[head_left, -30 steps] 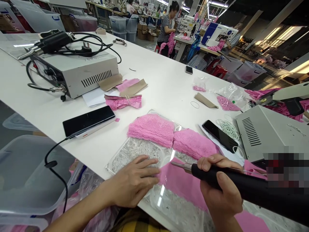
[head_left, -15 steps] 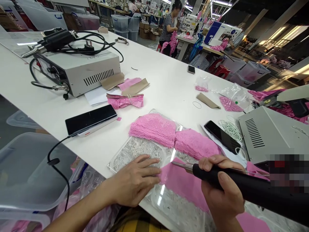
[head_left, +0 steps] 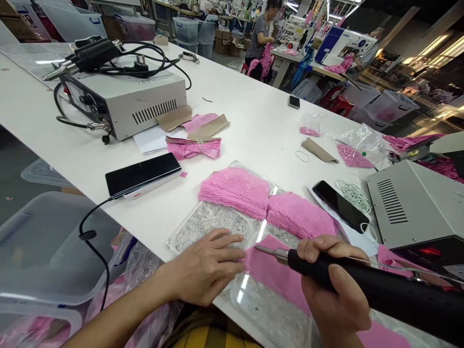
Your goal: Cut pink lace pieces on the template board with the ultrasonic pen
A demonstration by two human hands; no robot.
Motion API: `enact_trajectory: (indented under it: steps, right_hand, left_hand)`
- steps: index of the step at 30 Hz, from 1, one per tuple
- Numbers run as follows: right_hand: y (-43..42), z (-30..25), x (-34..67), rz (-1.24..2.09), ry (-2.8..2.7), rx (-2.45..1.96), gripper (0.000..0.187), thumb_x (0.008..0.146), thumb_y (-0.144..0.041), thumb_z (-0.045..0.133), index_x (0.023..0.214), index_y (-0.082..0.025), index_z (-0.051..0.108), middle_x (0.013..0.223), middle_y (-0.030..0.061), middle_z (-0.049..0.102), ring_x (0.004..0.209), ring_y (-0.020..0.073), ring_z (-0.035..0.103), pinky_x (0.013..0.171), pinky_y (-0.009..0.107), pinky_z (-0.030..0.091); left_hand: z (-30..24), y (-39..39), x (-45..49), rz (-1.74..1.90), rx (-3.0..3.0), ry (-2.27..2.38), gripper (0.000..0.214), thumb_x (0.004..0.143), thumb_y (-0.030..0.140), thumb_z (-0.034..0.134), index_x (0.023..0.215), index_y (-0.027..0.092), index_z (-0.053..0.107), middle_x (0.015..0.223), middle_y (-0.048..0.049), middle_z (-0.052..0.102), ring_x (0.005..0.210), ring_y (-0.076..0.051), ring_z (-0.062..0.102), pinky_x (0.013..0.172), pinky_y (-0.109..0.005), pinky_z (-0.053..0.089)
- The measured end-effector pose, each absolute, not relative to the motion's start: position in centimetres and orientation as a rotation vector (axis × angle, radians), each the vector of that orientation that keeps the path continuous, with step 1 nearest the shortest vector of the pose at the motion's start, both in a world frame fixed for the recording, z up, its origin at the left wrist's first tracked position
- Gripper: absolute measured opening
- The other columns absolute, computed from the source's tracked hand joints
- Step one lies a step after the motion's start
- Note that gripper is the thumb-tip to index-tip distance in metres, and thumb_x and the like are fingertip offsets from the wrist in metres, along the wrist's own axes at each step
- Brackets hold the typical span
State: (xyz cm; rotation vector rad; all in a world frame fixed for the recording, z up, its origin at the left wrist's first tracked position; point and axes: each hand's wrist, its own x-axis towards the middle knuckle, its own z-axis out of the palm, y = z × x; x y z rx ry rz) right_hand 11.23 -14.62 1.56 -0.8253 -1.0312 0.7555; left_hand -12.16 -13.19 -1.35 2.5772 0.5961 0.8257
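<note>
Pink fabric piece (head_left: 275,275) lies flat over a clear plastic plate (head_left: 268,309) at the near side of the bench (head_left: 253,121), with two pink lace stacks (head_left: 235,191) just beyond it. The chief risk, as I judge it, is slippage: the left hand (head_left: 210,268) meets the fabric only at its left edge, and the plate looks slick, so a sideways drag from the black handheld tool (head_left: 398,285) could pucker or skew the layer. Its tapered metal tip (head_left: 277,253) points toward that same end, near the left fingers, so an overshoot could catch a fingertip. Whether the tip touches the fabric or sits just above it, I cannot tell. A wide swing might also nudge the nearest stack out of line.

The left hand rests palm down, its forearm slanting from the lower left, fingers slightly apart and clamped on nothing. At the near right, the right hand (head_left: 344,295) has its fingers wrapped tightly round the tool's barrel, thumb along the near side, the tool at a shallow slant.
</note>
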Motion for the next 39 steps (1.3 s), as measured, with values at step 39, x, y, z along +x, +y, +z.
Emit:
enact_trajectory:
  steps: [39]
  right_hand:
    - [-14.0,1.6,14.8,0.591,-0.871,-0.909,0.007,0.073,-0.020,0.062,0.080,-0.021,0.061,0.081,-0.0013,0.057,0.060,0.0107,0.056,0.059,0.032,0.052]
  left_hand:
    - [-1.9,-11.0,-9.1,0.584,2.677,0.591,0.032,0.100,0.024,0.049,0.129,0.018,0.062,0.135,-0.0082,0.062,0.142,-0.027,0.039,0.121,-0.055,0.023]
